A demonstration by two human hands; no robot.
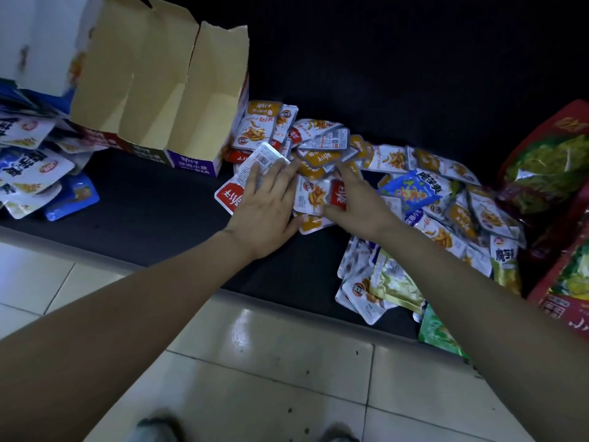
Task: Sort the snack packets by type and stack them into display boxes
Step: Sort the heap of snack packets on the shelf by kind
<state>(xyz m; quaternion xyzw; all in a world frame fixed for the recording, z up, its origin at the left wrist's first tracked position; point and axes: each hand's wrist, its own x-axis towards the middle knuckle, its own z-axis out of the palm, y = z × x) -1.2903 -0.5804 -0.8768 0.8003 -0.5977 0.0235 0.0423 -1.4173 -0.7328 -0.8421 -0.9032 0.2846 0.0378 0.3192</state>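
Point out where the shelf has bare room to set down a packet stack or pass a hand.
Bare dark shelf lies between the blue packets and the left hand, in front of the open box. A smaller strip sits by the front edge between both forearms. Crowded: the packet pile from box to red bags.

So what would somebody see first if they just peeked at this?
The big messy pile of snack packets on the dark surface, middle to right, with the left hand and right hand reaching into it. Then the open cardboard box standing at the upper left, and the big red bags at the right edge.
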